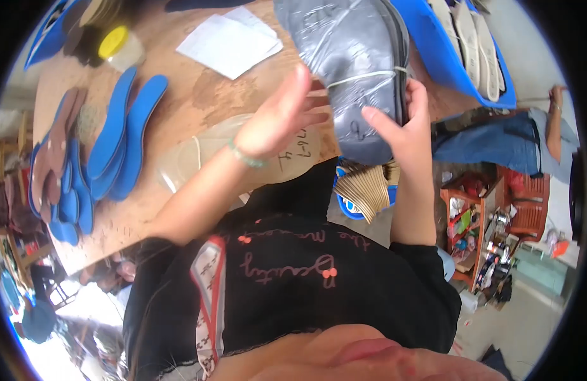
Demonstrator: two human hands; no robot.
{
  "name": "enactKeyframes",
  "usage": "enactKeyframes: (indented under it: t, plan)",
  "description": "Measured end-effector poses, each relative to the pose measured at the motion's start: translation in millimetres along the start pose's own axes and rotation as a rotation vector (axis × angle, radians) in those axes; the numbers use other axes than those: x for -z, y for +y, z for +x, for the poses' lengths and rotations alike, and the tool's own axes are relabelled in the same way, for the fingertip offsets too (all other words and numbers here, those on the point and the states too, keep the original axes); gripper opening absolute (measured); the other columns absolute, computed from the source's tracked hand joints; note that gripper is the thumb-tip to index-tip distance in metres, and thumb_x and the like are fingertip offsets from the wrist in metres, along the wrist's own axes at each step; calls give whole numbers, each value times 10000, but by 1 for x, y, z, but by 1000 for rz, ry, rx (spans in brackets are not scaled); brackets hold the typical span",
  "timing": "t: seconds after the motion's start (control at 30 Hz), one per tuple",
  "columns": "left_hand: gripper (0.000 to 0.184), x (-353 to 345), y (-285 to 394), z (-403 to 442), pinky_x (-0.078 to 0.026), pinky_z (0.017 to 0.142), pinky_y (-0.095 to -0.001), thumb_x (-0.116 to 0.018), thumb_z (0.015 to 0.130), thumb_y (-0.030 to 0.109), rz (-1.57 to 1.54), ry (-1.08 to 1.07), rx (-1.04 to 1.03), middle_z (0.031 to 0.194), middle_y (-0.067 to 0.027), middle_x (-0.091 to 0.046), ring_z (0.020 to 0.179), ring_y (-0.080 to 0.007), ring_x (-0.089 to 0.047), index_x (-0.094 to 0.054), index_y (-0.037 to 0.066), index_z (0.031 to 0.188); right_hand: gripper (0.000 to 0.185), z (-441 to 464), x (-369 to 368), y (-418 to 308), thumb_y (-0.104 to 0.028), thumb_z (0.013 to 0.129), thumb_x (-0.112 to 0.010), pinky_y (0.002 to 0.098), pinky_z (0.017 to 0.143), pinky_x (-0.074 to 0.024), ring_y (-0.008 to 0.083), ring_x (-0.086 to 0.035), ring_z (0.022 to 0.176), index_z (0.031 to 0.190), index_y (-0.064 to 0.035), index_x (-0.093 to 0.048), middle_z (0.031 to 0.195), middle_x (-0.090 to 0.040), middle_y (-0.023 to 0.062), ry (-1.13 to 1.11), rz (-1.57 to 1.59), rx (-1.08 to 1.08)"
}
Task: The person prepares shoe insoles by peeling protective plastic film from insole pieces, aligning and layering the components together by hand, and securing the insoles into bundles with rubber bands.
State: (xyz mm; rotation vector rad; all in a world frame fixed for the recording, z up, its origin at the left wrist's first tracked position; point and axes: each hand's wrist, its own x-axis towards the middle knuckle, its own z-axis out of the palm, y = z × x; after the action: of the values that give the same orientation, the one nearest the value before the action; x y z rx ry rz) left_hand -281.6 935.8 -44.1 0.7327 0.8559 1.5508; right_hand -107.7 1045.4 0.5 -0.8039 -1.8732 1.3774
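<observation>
A bundle of dark grey insole-shaped pieces (356,63), with markings on its top sheet and a pale band round it, is held above the table edge. My right hand (408,124) grips its right side, thumb on the top face and fingers at the edge. On the other side, my left hand (277,120) has its fingers stretched out beside the bundle; the fingertips are partly hidden, and contact is unclear. Under my left wrist, a translucent insole-shaped sheet (292,164) with handwritten marks lies on the wooden table (198,101).
Blue insoles (139,114) and brown ones (51,152) lie at the left. White papers (227,47) and a yellow-lidded jar (119,47) are farther back. A blue bin (427,44) holds pale soles. Tan pieces (366,190) fill a basket below. Another person (497,143) stands at right.
</observation>
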Motion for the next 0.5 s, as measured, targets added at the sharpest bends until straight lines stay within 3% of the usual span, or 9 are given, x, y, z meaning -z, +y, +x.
enactKeyframes:
  t: [0.07, 0.1, 0.2, 0.23, 0.33, 0.43, 0.5]
  plan:
    - [916, -8, 4, 9, -333, 1097, -465, -203, 890, 754, -193, -1, -215, 1482, -115, -373, 1314, -297, -419, -201, 70, 1499, 694, -15, -30, -4, -180, 695, -832, 339, 850, -482, 200, -580, 978, 1213, 23, -416, 1085, -569, 143, -39, -128, 59]
    - [898, 0, -1, 9, -363, 1081, -480, -211, 884, 756, -267, 97, -194, 1423, -128, -448, 1267, -298, -471, -286, 82, 1473, 708, -21, -43, -9, -211, 690, -844, 352, 863, -477, 215, -580, 983, 1214, 17, -425, 1093, -567, 145, -65, -222, 97]
    - [920, 38, -21, 2, -470, 986, -462, -191, 850, 793, -616, 74, -95, 1219, -141, -592, 1126, -283, -585, -467, 52, 1320, 730, -28, -61, -27, -276, 695, -844, 375, 918, -453, 268, -554, 1072, 1245, 11, -459, 1178, -543, 169, -305, -316, 157]
    - [873, 57, -24, 0, -498, 944, -483, -285, 860, 781, -907, -230, -59, 1178, -150, -604, 1091, -297, -599, -502, 47, 1280, 730, -29, -65, -34, -273, 708, -832, 376, 937, -444, 284, -532, 1135, 1272, 11, -465, 1235, -530, 177, -386, -330, 169]
    - [760, 69, -31, -3, -509, 907, -517, -439, 898, 637, -911, -277, -196, 1183, -165, -595, 1101, -340, -584, -399, 39, 1365, 782, -27, -75, -52, -188, 720, -787, 384, 1001, -392, 260, -451, 1282, 1388, -15, -419, 1390, -479, 140, -532, -401, 345]
    - [724, 70, -16, -5, -507, 891, -510, -481, 922, 523, -1089, -439, -153, 1160, -163, -588, 1059, -345, -581, -296, 37, 1426, 681, -32, -79, -65, -176, 727, -789, 386, 1006, -398, 275, -466, 1264, 1320, -12, -499, 1333, -512, 150, -595, -82, 271]
    - [716, 65, -8, -6, -504, 882, -502, -475, 940, 473, -1161, -551, -182, 1141, -161, -582, 1023, -337, -578, -233, 35, 1452, 553, -33, -83, -68, -112, 734, -769, 372, 996, -401, 251, -486, 1244, 1235, -12, -556, 1280, -561, 125, -650, -77, 307]
